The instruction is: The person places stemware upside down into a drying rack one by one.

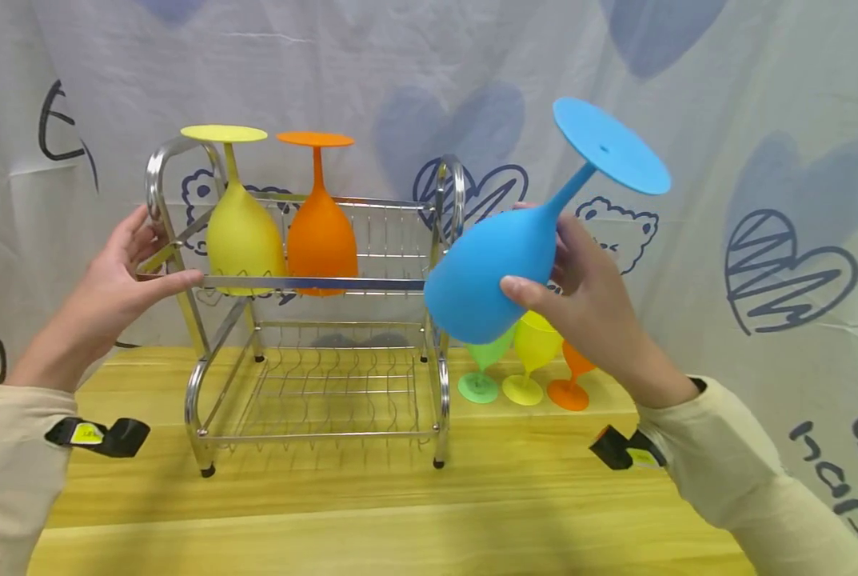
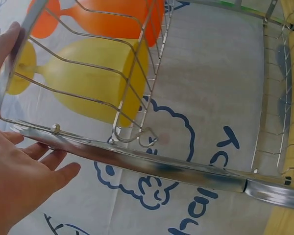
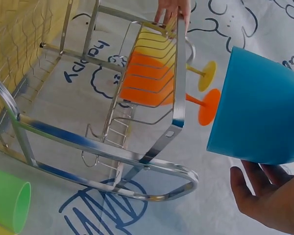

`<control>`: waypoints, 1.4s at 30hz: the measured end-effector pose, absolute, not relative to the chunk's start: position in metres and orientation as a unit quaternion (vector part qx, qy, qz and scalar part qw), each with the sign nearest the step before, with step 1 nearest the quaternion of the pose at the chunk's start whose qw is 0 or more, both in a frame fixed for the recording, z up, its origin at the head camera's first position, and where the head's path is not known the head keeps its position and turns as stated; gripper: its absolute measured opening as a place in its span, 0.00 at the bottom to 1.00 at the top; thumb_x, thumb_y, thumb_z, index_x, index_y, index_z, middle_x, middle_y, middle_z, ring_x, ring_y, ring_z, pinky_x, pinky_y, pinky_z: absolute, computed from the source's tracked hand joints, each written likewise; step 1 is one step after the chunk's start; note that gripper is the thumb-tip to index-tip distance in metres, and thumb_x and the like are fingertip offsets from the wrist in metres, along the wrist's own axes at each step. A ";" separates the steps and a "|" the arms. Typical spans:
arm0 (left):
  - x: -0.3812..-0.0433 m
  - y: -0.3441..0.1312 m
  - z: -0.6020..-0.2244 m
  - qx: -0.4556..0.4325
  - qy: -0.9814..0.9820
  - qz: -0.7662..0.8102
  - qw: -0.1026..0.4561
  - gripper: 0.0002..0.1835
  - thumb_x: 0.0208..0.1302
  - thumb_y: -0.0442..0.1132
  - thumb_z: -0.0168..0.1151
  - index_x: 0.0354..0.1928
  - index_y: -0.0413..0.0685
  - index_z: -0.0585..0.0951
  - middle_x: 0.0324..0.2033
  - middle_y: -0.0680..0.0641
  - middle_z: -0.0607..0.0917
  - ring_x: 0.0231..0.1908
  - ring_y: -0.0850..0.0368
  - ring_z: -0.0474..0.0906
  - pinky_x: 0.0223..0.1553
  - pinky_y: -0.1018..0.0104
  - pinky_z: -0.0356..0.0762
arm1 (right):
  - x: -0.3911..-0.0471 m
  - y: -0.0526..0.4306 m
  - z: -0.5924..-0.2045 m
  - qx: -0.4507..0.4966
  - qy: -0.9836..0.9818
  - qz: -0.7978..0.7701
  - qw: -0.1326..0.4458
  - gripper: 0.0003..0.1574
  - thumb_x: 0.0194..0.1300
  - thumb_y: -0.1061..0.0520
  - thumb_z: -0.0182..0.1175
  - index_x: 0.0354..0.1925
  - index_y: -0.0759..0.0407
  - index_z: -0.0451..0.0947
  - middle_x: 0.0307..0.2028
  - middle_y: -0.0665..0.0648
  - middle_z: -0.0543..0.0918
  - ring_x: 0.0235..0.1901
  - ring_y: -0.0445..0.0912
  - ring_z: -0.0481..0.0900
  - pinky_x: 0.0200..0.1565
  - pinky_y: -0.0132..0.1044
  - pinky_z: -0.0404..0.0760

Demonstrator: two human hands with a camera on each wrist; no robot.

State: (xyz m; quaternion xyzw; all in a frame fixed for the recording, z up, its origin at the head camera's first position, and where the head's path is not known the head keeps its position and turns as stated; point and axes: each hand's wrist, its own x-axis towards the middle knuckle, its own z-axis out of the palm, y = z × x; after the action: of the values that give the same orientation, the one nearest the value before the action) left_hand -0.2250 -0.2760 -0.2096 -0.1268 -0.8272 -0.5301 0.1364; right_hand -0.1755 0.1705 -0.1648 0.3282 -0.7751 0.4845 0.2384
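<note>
the right hand (image 1: 592,298) holds a tilted blue cup (image 1: 489,268) near the rack's top right corner; the left hand (image 1: 122,276) grips the rack's left edge. the cup looks light, stiff; best held round its bowl.

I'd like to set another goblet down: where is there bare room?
Free: the upper shelf right of the upside-down orange goblet, the lower shelf, and the table in front of the rack. Crowded: the upper shelf's left, where a yellow goblet sits beside it, and the table right of the rack, with three standing goblets.
</note>
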 end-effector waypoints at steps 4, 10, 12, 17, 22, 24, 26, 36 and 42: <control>-0.227 -0.276 -0.213 -0.124 -0.829 -0.527 0.136 0.49 0.69 0.40 0.60 0.76 0.68 0.35 0.75 0.42 0.42 0.72 0.43 0.44 0.69 0.44 0.49 | -0.184 0.164 -0.157 0.327 -0.779 0.483 0.230 0.38 0.59 0.62 0.62 0.65 0.65 0.62 0.62 0.60 0.71 0.58 0.58 0.72 0.56 0.59 0.73; -0.231 -0.277 -0.215 -0.120 -0.834 -0.521 0.137 0.49 0.69 0.41 0.60 0.76 0.67 0.36 0.75 0.41 0.44 0.70 0.38 0.49 0.67 0.51 0.59 | -0.198 0.151 -0.149 0.354 -0.765 0.478 0.247 0.38 0.59 0.62 0.63 0.66 0.65 0.62 0.63 0.61 0.70 0.59 0.59 0.72 0.56 0.58 0.74; -0.231 -0.278 -0.216 -0.118 -0.838 -0.514 0.140 0.49 0.69 0.41 0.60 0.76 0.67 0.36 0.75 0.41 0.45 0.69 0.37 0.52 0.65 0.57 0.63 | -0.203 0.147 -0.146 0.358 -0.764 0.473 0.253 0.38 0.59 0.62 0.63 0.66 0.66 0.62 0.63 0.61 0.70 0.60 0.59 0.71 0.55 0.58 0.75; -0.231 -0.279 -0.217 -0.117 -0.842 -0.507 0.146 0.48 0.69 0.41 0.60 0.76 0.67 0.36 0.75 0.42 0.45 0.68 0.36 0.55 0.59 0.69 0.69 | -0.214 0.138 -0.142 0.359 -0.772 0.457 0.260 0.38 0.61 0.61 0.64 0.66 0.65 0.63 0.62 0.62 0.71 0.57 0.57 0.74 0.54 0.53 0.77; -0.231 -0.278 -0.219 -0.121 -0.840 -0.507 0.152 0.48 0.69 0.41 0.59 0.76 0.65 0.36 0.75 0.41 0.45 0.68 0.38 0.54 0.57 0.73 0.70 | -0.226 0.129 -0.138 0.339 -0.793 0.440 0.252 0.39 0.63 0.58 0.65 0.68 0.62 0.62 0.62 0.61 0.72 0.56 0.56 0.76 0.53 0.50 0.78; -0.231 -0.279 -0.221 -0.125 -0.837 -0.508 0.157 0.47 0.69 0.40 0.59 0.76 0.64 0.36 0.75 0.40 0.45 0.68 0.39 0.55 0.55 0.76 0.70 | -0.230 0.125 -0.136 0.319 -0.809 0.433 0.239 0.40 0.63 0.56 0.65 0.69 0.59 0.61 0.63 0.61 0.71 0.56 0.56 0.76 0.53 0.50 0.78; -0.230 -0.279 -0.222 -0.128 -0.836 -0.508 0.164 0.47 0.70 0.39 0.58 0.77 0.63 0.37 0.75 0.40 0.45 0.68 0.41 0.56 0.54 0.78 0.71 | -0.234 0.121 -0.135 0.300 -0.824 0.427 0.222 0.41 0.64 0.53 0.64 0.70 0.57 0.59 0.63 0.61 0.71 0.56 0.57 0.76 0.53 0.51 0.78; -0.227 -0.278 -0.222 -0.118 -0.840 -0.502 0.169 0.46 0.70 0.41 0.58 0.77 0.64 0.38 0.75 0.40 0.45 0.68 0.39 0.56 0.54 0.78 0.70 | -0.253 0.104 -0.132 0.243 -0.867 0.402 0.165 0.47 0.63 0.41 0.64 0.73 0.49 0.55 0.66 0.58 0.68 0.59 0.54 0.71 0.54 0.54 0.77; -0.228 -0.278 -0.224 -0.126 -0.836 -0.503 0.177 0.46 0.70 0.39 0.58 0.77 0.62 0.38 0.75 0.41 0.46 0.67 0.42 0.58 0.51 0.82 0.71 | -0.263 0.097 -0.131 0.236 -0.876 0.398 0.135 0.49 0.62 0.41 0.64 0.74 0.51 0.55 0.65 0.59 0.68 0.60 0.54 0.71 0.54 0.53 0.77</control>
State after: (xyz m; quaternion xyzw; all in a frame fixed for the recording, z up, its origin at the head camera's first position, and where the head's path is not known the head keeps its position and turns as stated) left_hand -0.2277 -0.2776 -0.2235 -0.1263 -0.8364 -0.5029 0.1773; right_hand -0.2632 0.0969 -0.1308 0.2358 -0.8761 0.3983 0.1347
